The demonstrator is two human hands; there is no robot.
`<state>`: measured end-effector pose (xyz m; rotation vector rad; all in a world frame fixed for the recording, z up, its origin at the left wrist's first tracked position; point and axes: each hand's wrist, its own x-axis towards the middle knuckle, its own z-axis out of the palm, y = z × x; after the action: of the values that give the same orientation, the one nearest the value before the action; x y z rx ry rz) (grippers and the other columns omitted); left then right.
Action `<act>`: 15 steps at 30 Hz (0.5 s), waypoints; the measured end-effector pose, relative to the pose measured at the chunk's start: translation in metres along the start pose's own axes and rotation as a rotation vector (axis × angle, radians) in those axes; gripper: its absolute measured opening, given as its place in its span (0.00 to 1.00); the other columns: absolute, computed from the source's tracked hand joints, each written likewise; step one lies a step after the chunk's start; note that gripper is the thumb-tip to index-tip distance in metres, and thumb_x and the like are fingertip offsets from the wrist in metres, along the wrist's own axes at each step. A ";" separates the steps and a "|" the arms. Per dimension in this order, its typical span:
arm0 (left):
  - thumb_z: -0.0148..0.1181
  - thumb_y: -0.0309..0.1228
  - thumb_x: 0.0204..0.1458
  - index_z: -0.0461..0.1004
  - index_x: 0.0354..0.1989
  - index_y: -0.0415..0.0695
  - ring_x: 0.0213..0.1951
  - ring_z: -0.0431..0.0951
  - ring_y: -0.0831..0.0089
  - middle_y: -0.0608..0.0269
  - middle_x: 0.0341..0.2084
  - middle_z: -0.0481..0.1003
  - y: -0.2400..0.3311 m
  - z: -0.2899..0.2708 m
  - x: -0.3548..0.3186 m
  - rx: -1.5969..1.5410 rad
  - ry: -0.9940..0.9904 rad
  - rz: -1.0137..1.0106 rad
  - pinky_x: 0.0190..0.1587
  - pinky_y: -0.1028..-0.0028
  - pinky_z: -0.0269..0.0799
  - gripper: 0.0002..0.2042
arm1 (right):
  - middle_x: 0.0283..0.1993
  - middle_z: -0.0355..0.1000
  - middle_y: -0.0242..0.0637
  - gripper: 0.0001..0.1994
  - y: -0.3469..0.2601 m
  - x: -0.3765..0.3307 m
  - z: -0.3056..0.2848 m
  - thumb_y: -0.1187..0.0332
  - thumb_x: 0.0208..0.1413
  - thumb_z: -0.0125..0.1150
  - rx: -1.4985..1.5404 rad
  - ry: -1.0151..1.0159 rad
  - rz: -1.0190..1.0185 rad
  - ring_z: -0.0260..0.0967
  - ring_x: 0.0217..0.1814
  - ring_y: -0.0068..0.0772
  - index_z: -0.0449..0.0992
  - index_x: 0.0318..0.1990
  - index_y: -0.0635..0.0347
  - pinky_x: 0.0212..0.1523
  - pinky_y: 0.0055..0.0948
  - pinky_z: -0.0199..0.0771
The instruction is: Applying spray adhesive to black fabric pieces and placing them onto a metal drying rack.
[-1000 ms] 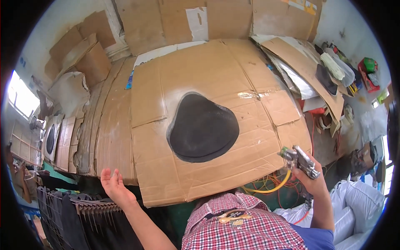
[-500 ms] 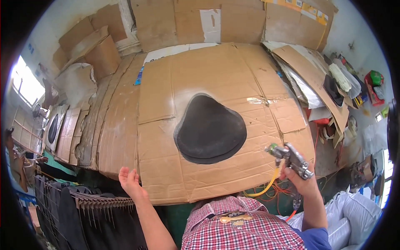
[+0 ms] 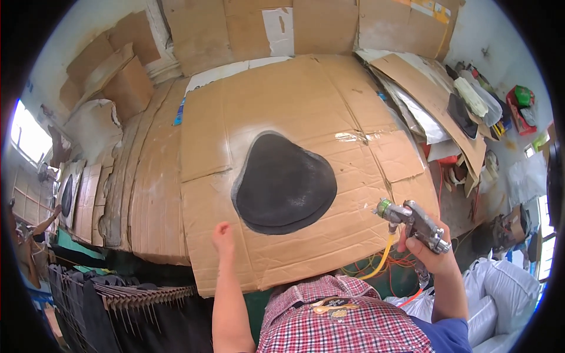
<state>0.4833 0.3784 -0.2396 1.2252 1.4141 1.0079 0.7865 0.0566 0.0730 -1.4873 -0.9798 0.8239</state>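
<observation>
My right hand [image 3: 432,250] is wrapped round a metal spray gun [image 3: 412,222] with a green ring near its nozzle. A yellow hose [image 3: 382,259] and an orange hose run from the gun. On the cardboard-covered table [image 3: 218,129] lies a black rounded-triangular piece [image 3: 282,182], with a second edge showing under its near side. Whitish marks show on its right part, and a pale haze surrounds it on the cardboard. My left hand [image 3: 223,237], fingers drawn together and apparently bare of anything, hovers over the table's near left part, just short of the black piece.
Black pieces hang on a wire rack [image 3: 135,294] at the near left. White sacks [image 3: 494,294] sit at the near right. Cardboard sheets [image 3: 424,88] and bags are piled on the right. Another person's arm [image 3: 47,220] reaches toward a black piece [image 3: 67,193] at far left.
My left hand has moved right and forward over the table, and its spread fingers have closed. The spray gun stays in my right hand. The view has shifted slightly.
</observation>
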 end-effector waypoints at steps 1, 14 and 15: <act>0.55 0.23 0.46 0.75 0.36 0.42 0.31 0.72 0.78 0.69 0.26 0.73 0.001 0.015 -0.001 0.172 -0.023 0.019 0.34 0.78 0.67 0.08 | 0.41 0.70 0.35 0.26 -0.002 0.000 -0.002 0.78 0.50 0.59 0.000 0.005 0.002 0.67 0.37 0.20 0.62 0.58 0.66 0.37 0.21 0.70; 0.58 0.30 0.45 0.75 0.43 0.46 0.42 0.75 0.59 0.56 0.41 0.74 0.016 0.096 0.001 0.940 0.102 0.119 0.46 0.64 0.70 0.14 | 0.44 0.69 0.36 0.24 0.026 0.014 -0.040 0.78 0.50 0.59 -0.029 0.035 -0.028 0.66 0.37 0.18 0.64 0.57 0.65 0.37 0.20 0.68; 0.58 0.30 0.45 0.75 0.43 0.46 0.42 0.75 0.59 0.56 0.41 0.74 0.014 0.097 0.003 0.943 0.106 0.117 0.46 0.64 0.70 0.14 | 0.44 0.69 0.36 0.24 0.025 0.013 -0.041 0.78 0.50 0.59 0.021 0.020 -0.022 0.67 0.38 0.19 0.64 0.57 0.65 0.38 0.20 0.68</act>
<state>0.5810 0.3823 -0.2442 1.9518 2.0121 0.4515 0.8325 0.0504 0.0540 -1.4614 -0.9682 0.8000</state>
